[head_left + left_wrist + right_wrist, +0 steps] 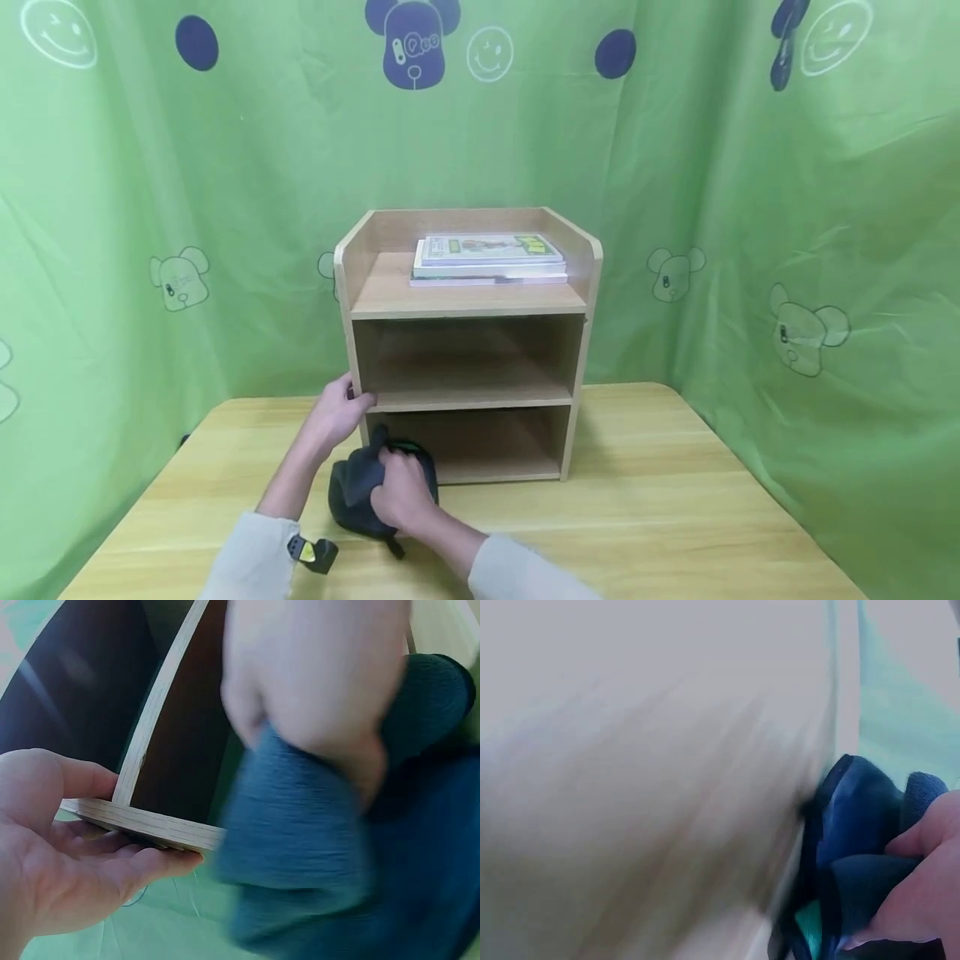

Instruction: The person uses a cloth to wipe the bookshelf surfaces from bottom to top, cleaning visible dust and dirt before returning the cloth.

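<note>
My left hand (343, 410) grips the left side panel of a small wooden shelf unit (468, 313). In the left wrist view the thumb lies on the inner face by the middle board, with the fingers (161, 862) behind the panel. My right hand (403, 490) holds a soft dark blue fabric item (360, 477) low at the shelf's front left corner. Black edging and a patch of green lining (808, 924) show on it in the right wrist view. A fold of it (300, 825) hangs below the right hand in the left wrist view. I cannot tell its exact kind.
The shelf unit stands on a light wood table (660, 500). Several books (489, 260) lie stacked on its top board. Green patterned curtains (285, 167) hang at the back and both sides. A small dark device (313, 553) is strapped at the left wrist.
</note>
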Motion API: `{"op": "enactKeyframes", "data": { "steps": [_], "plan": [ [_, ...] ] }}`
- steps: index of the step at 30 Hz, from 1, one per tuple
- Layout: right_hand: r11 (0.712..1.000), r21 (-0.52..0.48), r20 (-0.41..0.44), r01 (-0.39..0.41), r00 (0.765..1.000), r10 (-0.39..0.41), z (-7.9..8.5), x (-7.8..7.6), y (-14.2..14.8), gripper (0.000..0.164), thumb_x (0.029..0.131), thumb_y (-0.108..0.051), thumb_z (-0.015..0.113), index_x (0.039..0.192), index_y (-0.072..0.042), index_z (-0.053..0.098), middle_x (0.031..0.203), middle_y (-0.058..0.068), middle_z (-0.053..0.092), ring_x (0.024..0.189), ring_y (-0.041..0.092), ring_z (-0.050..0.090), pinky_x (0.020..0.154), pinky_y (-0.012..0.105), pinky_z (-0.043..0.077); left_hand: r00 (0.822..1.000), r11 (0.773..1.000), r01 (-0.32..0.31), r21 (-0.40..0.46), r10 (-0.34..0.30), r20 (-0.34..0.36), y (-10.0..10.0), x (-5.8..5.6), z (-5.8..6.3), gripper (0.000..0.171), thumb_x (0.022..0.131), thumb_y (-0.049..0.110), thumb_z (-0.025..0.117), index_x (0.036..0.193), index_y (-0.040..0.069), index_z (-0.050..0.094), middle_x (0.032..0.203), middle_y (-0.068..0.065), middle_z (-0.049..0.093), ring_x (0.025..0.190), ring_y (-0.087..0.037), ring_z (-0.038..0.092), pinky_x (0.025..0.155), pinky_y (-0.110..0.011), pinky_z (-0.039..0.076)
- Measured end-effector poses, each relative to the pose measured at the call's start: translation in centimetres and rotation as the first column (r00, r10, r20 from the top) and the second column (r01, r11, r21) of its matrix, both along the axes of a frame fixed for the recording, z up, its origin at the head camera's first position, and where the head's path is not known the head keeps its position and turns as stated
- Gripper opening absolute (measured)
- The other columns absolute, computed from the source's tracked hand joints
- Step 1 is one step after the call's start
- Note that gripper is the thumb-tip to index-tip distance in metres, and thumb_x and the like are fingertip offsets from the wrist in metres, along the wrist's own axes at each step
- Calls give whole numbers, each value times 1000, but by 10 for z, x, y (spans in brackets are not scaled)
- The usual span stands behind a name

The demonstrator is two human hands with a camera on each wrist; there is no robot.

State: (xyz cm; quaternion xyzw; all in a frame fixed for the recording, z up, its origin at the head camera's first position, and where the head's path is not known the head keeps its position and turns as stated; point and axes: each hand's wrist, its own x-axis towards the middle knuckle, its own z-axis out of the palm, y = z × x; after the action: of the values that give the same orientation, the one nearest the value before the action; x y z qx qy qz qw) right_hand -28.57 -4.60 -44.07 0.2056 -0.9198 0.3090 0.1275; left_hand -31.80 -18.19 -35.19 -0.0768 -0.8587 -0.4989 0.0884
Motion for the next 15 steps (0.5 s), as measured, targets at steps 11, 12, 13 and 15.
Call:
{"op": "enactKeyframes", "data": {
  "steps": [11, 12, 13, 15],
  "plan": [
    [974, 220, -264, 47, 964, 13, 30, 2, 2, 65, 69, -4, 74, 133, -2, 62, 123, 14, 67, 112, 34, 63, 99, 44, 53, 1000, 998, -13, -65, 12, -25, 1, -2, 1, 48, 94, 13, 55, 140, -3, 54, 132, -28, 63, 124, -40, 60, 107, -52, 45],
    [966, 254, -263, 47, 965, 22, 30, 4, 3, 66, 71, -5, 75, 135, -2, 61, 127, 15, 66, 118, 35, 62, 103, 45, 52, 1000, 998, -13, -63, 12, -20, 1, -2, 1, 49, 94, 13, 55, 140, -3, 53, 132, -28, 63, 125, -41, 59, 108, -53, 45],
    [958, 281, -262, 48, 965, 29, 31, 6, 4, 67, 71, -6, 76, 136, -2, 60, 131, 15, 64, 122, 36, 60, 105, 46, 50, 1000, 998, -13, -63, 12, -15, 1, -1, 1, 49, 95, 13, 55, 141, -3, 53, 133, -29, 62, 125, -42, 59, 108, -54, 45],
    [946, 321, -264, 49, 964, 40, 30, 9, 5, 69, 72, -8, 77, 138, -4, 59, 138, 16, 61, 130, 39, 57, 109, 48, 48, 1000, 998, -19, -57, 18, -12, 0, -1, 1, 48, 94, 12, 55, 140, -2, 53, 132, -29, 63, 124, -41, 59, 107, -54, 45]
  ]
}}
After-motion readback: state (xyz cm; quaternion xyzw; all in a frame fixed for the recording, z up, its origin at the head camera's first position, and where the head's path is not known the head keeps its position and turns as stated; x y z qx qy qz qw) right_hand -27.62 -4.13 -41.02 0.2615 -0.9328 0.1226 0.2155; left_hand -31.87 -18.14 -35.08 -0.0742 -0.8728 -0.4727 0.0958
